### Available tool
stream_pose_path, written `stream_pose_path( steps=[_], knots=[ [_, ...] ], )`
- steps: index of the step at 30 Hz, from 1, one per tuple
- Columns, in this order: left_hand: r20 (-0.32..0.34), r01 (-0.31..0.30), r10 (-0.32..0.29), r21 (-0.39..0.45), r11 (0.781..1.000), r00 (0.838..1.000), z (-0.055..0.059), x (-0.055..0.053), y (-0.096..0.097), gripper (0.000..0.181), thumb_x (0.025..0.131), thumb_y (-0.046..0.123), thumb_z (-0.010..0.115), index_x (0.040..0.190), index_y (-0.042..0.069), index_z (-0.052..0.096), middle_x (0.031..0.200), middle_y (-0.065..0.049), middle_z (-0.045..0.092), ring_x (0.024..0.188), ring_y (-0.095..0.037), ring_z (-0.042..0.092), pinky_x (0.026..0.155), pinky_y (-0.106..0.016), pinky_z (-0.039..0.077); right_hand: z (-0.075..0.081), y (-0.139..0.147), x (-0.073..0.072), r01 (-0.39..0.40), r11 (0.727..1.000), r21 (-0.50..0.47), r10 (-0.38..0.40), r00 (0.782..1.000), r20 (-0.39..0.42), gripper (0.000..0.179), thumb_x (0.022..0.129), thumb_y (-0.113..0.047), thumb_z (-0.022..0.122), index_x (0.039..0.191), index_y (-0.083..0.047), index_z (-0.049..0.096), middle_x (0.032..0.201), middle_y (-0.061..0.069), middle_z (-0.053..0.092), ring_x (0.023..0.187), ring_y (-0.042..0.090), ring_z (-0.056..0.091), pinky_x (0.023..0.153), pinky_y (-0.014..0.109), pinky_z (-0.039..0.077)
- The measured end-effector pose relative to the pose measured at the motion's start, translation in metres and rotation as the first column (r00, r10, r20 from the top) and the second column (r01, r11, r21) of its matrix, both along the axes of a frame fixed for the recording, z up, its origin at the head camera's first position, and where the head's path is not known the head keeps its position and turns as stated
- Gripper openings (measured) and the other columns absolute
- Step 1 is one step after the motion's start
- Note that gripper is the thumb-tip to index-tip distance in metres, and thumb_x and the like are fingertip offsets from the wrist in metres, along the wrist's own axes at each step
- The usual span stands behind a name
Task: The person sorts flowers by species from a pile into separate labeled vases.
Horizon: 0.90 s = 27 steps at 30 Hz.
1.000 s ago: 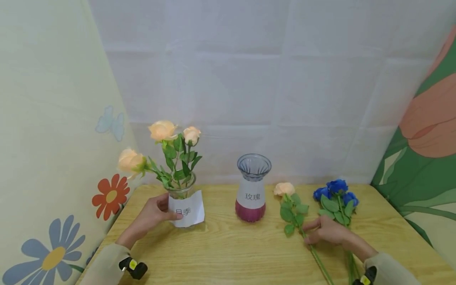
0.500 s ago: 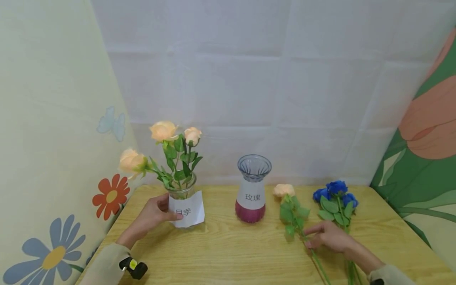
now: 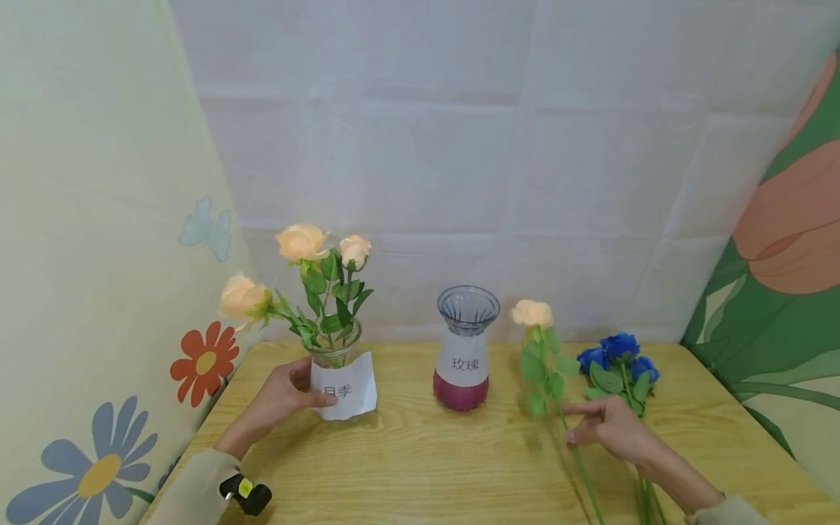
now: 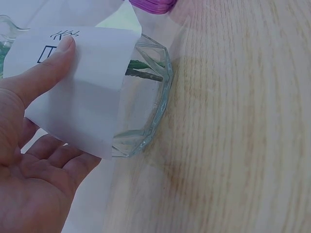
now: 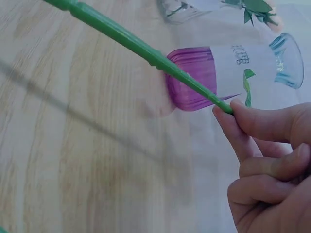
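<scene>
At the left of the table, my left hand [image 3: 282, 405] grips a clear glass vase [image 4: 146, 107] with a white paper label [image 3: 354, 390] on its front. Several peach roses [image 3: 302, 242] with green leaves stand in it; their stem ends show through the glass in the left wrist view. My right hand [image 3: 613, 430] pinches the green stem [image 5: 121, 34] of a single peach rose [image 3: 533, 313] between thumb and fingertips. That rose is tilted up, its bloom above the tabletop. Between the hands stands a blue-and-purple glass vase [image 3: 467, 350] with a white label and no flowers in it.
Blue roses [image 3: 620, 354] lie on the table at the right, their stems running under my right forearm. A white cloth [image 3: 420, 146] hangs behind the wooden table [image 3: 407, 467]. Flower-printed panels [image 3: 118, 219] stand on both sides.
My right hand has lifted the peach rose off the table, and its bloom has risen and tipped more upright. The left hand and its vase have stayed in place.
</scene>
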<state>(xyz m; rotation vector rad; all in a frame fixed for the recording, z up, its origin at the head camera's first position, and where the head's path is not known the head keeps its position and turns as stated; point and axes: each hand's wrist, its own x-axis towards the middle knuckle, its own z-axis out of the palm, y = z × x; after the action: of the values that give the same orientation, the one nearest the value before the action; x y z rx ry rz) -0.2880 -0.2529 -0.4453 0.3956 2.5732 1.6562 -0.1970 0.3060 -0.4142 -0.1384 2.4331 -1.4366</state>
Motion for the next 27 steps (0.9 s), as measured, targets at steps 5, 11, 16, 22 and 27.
stream_pose_path(
  steps=[5, 11, 16, 22, 27],
  knots=[
    [-0.007, 0.005, -0.005, 0.002, 1.0, 1.0, -0.002, 0.0, -0.001, 0.076, 0.081, 0.021, 0.094, 0.146, 0.004, 0.06, 0.131, -0.014, 0.071, 0.117, -0.031, 0.069, 0.097, -0.047, 0.056, 0.012, -0.009, 0.004, 0.042, 0.999, -0.008, -0.042, 0.998, -0.043, 0.049, 0.097, -0.01, 0.076, 0.137, 0.014, 0.06, 0.089, 0.017, 0.077, 0.1, 0.032, 0.074, 0.098, 0.067, 0.05],
    [-0.013, 0.008, -0.008, -0.003, 1.0, 1.0, 0.0, 0.002, -0.001, 0.074, 0.082, 0.021, 0.093, 0.146, 0.005, 0.06, 0.132, -0.014, 0.071, 0.118, -0.031, 0.068, 0.099, -0.048, 0.055, 0.023, -0.021, 0.008, 0.071, 0.997, -0.022, -0.073, 0.993, -0.093, 0.056, 0.097, -0.011, 0.076, 0.143, 0.013, 0.055, 0.092, 0.016, 0.078, 0.097, 0.029, 0.074, 0.096, 0.065, 0.053],
    [-0.005, 0.004, -0.004, -0.004, 1.0, 1.0, 0.0, 0.002, -0.001, 0.076, 0.082, 0.021, 0.093, 0.147, 0.004, 0.058, 0.133, -0.014, 0.07, 0.119, -0.032, 0.068, 0.099, -0.05, 0.055, 0.03, -0.031, 0.012, 0.075, 0.996, -0.041, -0.08, 0.987, -0.14, 0.057, 0.096, -0.011, 0.078, 0.142, 0.014, 0.055, 0.09, 0.015, 0.077, 0.095, 0.028, 0.075, 0.095, 0.063, 0.055],
    [0.0, 0.002, -0.002, -0.004, 1.0, 1.0, 0.001, 0.003, -0.001, 0.077, 0.082, 0.022, 0.093, 0.148, 0.005, 0.058, 0.134, -0.014, 0.07, 0.119, -0.032, 0.068, 0.099, -0.049, 0.055, 0.038, -0.048, 0.015, 0.072, 0.995, -0.069, -0.086, 0.972, -0.22, 0.057, 0.094, -0.013, 0.081, 0.141, 0.011, 0.058, 0.087, 0.014, 0.077, 0.09, 0.027, 0.074, 0.088, 0.053, 0.059],
    [0.001, -0.003, 0.003, -0.002, 1.0, 1.0, 0.0, 0.002, 0.0, 0.076, 0.082, 0.021, 0.093, 0.148, 0.004, 0.058, 0.133, -0.014, 0.07, 0.119, -0.032, 0.068, 0.099, -0.048, 0.055, 0.046, -0.066, 0.013, 0.057, 0.993, -0.1, -0.082, 0.957, -0.279, 0.053, 0.093, -0.009, 0.081, 0.138, 0.011, 0.061, 0.084, 0.014, 0.076, 0.082, 0.029, 0.075, 0.077, 0.036, 0.059]
  ],
)
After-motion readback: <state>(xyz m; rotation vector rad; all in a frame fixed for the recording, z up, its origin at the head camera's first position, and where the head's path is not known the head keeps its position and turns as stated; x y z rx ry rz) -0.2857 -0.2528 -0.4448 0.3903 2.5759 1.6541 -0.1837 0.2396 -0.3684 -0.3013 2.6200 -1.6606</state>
